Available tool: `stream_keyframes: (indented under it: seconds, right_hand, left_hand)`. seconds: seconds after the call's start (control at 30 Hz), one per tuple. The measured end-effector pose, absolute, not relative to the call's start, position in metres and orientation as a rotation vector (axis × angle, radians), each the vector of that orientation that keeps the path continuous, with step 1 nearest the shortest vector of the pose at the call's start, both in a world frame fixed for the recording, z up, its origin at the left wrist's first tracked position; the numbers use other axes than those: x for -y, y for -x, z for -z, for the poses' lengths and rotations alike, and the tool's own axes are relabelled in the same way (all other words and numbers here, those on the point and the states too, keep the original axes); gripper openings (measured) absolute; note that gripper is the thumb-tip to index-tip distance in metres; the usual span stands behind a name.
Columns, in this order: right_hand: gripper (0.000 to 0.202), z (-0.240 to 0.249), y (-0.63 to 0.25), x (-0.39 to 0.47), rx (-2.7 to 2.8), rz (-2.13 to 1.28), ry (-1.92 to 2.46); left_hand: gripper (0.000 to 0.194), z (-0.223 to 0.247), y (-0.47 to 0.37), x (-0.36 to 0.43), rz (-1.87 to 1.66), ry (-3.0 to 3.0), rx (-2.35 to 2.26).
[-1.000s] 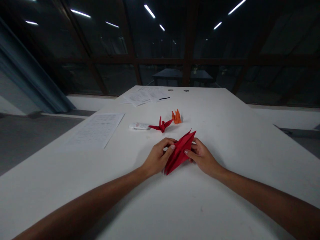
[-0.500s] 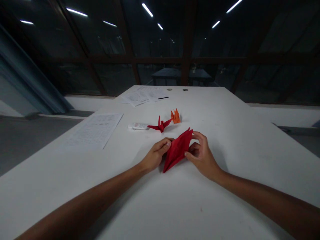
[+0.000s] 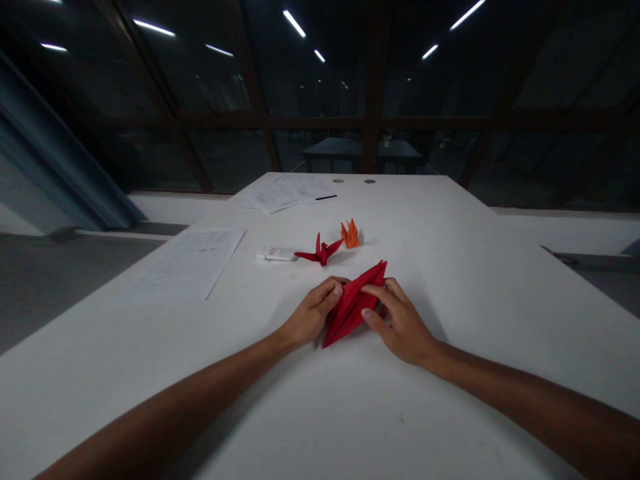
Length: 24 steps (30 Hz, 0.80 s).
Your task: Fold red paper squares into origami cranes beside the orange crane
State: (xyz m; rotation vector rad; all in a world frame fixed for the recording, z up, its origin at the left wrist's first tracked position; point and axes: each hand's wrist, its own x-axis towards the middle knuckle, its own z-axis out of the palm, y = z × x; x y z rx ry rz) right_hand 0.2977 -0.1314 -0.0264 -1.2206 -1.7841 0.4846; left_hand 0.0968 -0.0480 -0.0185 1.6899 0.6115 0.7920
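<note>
A folded red paper (image 3: 352, 307), pointed at both ends, is tilted between my hands above the white table (image 3: 345, 413). My left hand (image 3: 316, 308) pinches its left edge, thumb on the near face. On the right side, my right hand (image 3: 397, 319) has its thumb and index finger on the paper's face, with other fingers behind it, partly hidden. Beyond the hands stands a red paper crane (image 3: 323, 253), wings spread. An orange folded paper figure (image 3: 351, 234) stands just behind it to the right.
A small white packet (image 3: 276, 254) lies left of the red crane. Printed sheets (image 3: 193, 263) lie at the left, and more papers (image 3: 283, 193) at the far end beside a black pen (image 3: 326, 197). Two round discs (image 3: 369, 181) sit near the far edge.
My right hand's index finger and thumb have moved left from the paper's right edge onto its face. A crease now shows along the paper's middle. My left hand keeps its hold.
</note>
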Motion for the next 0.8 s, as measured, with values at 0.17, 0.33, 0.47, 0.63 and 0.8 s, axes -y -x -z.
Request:
stream_keyframes:
  seconds: [0.17,0.33,0.47,0.63,0.8]
  right_hand:
    - [0.014,0.0282,-0.2982,0.1294,1.74,-0.446,1.237]
    - [0.01,0.0287,-0.2981,0.1259,1.644,-0.459,1.265]
    - [0.016,0.0292,-0.2982,0.1245,1.578,-0.47,1.306]
    - [0.017,0.0298,-0.2975,0.1247,1.52,-0.558,1.342]
    - [0.017,0.0368,-0.2994,0.1222,1.409,-0.674,1.351]
  left_hand:
    - [0.033,0.0203,-0.0962,0.0479,-0.808,-1.795,-0.663]
    - [0.031,0.0195,-0.0976,0.0469,-0.852,-1.842,-0.7]
    - [0.029,0.0193,-0.0983,0.047,-0.904,-1.901,-0.692]
    - [0.026,0.0185,-0.0969,0.0504,-1.008,-2.004,-0.713]
    - [0.024,0.0163,-0.0967,0.0538,-1.09,-2.094,-0.813]
